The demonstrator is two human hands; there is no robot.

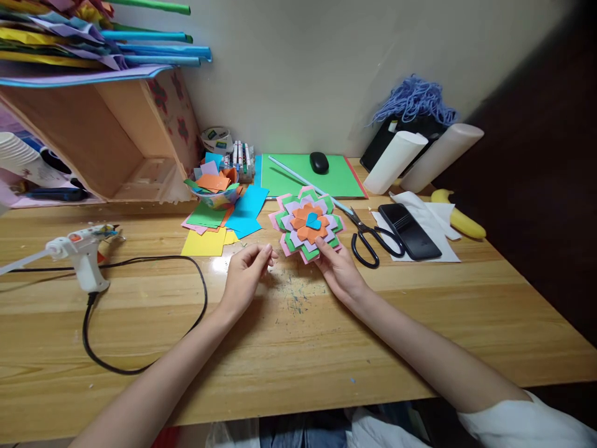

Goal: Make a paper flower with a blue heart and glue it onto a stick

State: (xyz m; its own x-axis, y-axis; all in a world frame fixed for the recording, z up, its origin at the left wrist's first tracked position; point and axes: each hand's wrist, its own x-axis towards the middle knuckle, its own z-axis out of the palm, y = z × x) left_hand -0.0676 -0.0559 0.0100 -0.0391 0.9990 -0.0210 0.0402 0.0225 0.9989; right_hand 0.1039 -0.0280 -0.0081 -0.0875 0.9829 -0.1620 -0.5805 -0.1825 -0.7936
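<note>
Two hands sit at mid-desk, and I read both as low and close to the work. The right hand [339, 267] has its fingers narrow on the near edge of the layered paper flower [306, 225]. That looks like an edge grip, which leaves the glued centre uncovered. The flower lies flat on the wooden table [298, 336], just left of the scissors [373, 239] and the phone [409, 230]. The left hand [247, 270] is just beside the flower but apart from it, with its fingers curled and thumb against fingertips. I can't tell whether anything small is pinched there. The glue gun [79, 249] stands well apart on the left with its nozzle pointing away from the paper, probably to keep heat off it. Cut sheets [224, 221] and the scrap bowl [215, 186] are behind the left hand, within reach.
</note>
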